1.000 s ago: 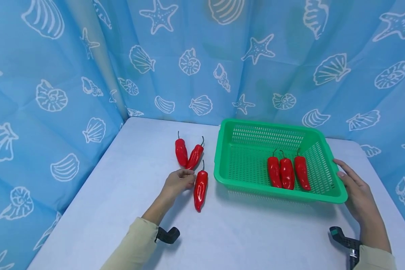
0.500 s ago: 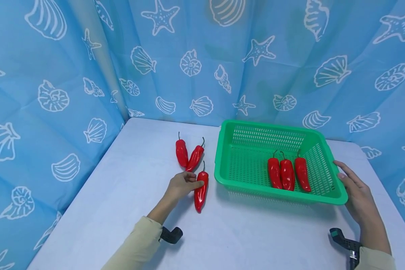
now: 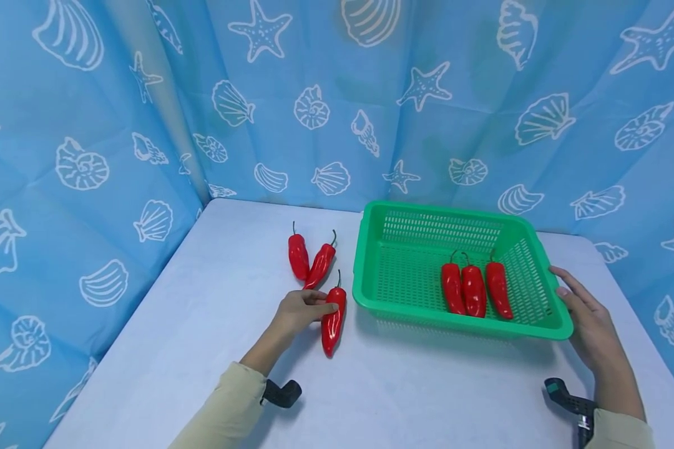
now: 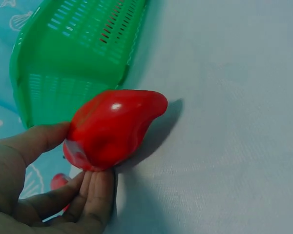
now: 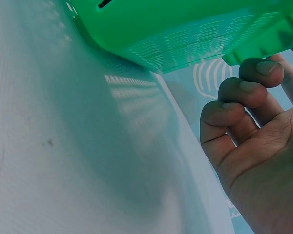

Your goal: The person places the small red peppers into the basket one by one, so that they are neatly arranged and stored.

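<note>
In the head view, my left hand (image 3: 299, 313) pinches a glossy red chili pepper (image 3: 333, 330) from its left side. The pepper lies left of the green basket, stem pointing away from me. Seen from the left wrist, thumb and fingers meet the broad end of the pepper (image 4: 115, 129), whose tip points away from the hand. My right hand (image 3: 592, 324) grips the right rim of the green plastic basket (image 3: 401, 274). From the right wrist, several curled fingers of that hand (image 5: 263, 156) show below the rim; the thumb is mostly cut off.
Behind my left hand, two more red peppers (image 3: 297, 257) lie touching at their tips on the white tabletop (image 3: 404, 393). Three red peppers (image 3: 474, 293) lie in the right half of the basket. A blue shell-patterned curtain (image 3: 314, 149) borders the table behind and at left.
My left hand has moved slightly right from beside the pepper, and its thumb now lies over the pepper. The right hand stays at the basket rim. The head view has shifted slightly.
</note>
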`<action>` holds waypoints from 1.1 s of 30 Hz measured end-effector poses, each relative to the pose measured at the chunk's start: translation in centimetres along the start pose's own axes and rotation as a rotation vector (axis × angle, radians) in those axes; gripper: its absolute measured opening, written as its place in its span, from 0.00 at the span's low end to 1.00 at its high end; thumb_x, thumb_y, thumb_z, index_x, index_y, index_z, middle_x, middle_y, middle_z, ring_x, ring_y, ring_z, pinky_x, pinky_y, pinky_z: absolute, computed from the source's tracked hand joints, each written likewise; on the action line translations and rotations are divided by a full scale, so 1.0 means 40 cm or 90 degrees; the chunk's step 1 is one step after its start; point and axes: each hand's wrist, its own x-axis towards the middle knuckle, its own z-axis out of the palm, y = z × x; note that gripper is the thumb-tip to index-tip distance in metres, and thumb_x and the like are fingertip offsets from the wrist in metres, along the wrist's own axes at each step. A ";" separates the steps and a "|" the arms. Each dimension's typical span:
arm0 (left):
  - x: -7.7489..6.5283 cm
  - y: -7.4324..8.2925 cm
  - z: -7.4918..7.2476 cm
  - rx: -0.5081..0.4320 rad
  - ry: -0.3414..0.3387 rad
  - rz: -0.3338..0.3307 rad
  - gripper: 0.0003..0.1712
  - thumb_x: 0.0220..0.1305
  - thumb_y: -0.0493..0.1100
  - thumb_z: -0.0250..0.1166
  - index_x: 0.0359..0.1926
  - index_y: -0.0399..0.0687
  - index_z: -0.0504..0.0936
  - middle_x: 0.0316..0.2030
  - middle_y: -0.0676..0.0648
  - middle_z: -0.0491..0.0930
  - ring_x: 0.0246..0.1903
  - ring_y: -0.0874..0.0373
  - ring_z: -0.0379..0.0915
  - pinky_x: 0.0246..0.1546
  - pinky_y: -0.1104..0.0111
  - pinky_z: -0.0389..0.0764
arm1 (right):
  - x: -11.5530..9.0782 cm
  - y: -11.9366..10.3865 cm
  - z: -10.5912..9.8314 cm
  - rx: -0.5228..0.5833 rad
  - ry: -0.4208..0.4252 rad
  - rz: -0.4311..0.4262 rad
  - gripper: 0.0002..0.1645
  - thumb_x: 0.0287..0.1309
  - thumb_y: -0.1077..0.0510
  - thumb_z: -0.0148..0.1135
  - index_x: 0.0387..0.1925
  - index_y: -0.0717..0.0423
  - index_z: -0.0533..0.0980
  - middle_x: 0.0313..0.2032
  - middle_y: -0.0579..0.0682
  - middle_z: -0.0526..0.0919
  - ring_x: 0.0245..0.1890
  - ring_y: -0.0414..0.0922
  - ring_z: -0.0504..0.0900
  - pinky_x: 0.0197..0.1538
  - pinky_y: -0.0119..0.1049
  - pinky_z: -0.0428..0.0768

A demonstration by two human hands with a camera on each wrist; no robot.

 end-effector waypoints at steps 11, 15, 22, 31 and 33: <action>-0.009 0.008 -0.027 -0.065 -0.010 0.015 0.28 0.55 0.48 0.75 0.56 0.44 0.80 0.49 0.45 0.78 0.44 0.52 0.79 0.43 0.60 0.84 | -0.001 -0.011 -0.001 -0.005 0.004 0.002 0.30 0.73 0.49 0.55 0.74 0.35 0.64 0.46 0.35 0.83 0.39 0.33 0.85 0.37 0.27 0.83; -0.017 0.014 -0.038 -0.068 -0.006 0.024 0.27 0.57 0.49 0.74 0.56 0.44 0.81 0.50 0.44 0.78 0.46 0.50 0.77 0.45 0.57 0.83 | -0.003 -0.008 -0.001 -0.003 0.006 0.004 0.30 0.73 0.48 0.55 0.74 0.35 0.64 0.48 0.33 0.82 0.40 0.32 0.85 0.37 0.27 0.83; -0.030 0.030 -0.058 -0.094 -0.004 0.046 0.30 0.55 0.49 0.75 0.58 0.44 0.80 0.50 0.44 0.78 0.49 0.48 0.76 0.48 0.52 0.83 | -0.004 -0.005 -0.002 -0.021 0.014 0.011 0.31 0.73 0.47 0.55 0.74 0.34 0.63 0.50 0.33 0.79 0.40 0.31 0.84 0.38 0.26 0.83; -0.043 0.064 -0.074 -0.142 -0.012 0.052 0.34 0.51 0.48 0.77 0.60 0.45 0.78 0.54 0.43 0.76 0.53 0.46 0.74 0.52 0.49 0.81 | -0.001 0.001 -0.003 -0.027 0.011 0.005 0.31 0.73 0.47 0.55 0.74 0.35 0.63 0.51 0.34 0.78 0.41 0.31 0.83 0.38 0.26 0.83; -0.044 0.075 -0.075 -0.145 -0.012 0.058 0.35 0.51 0.48 0.77 0.60 0.45 0.78 0.54 0.43 0.76 0.54 0.46 0.73 0.53 0.49 0.80 | 0.000 -0.001 -0.004 -0.029 0.013 0.009 0.31 0.73 0.47 0.55 0.74 0.34 0.63 0.51 0.34 0.77 0.41 0.31 0.83 0.38 0.26 0.83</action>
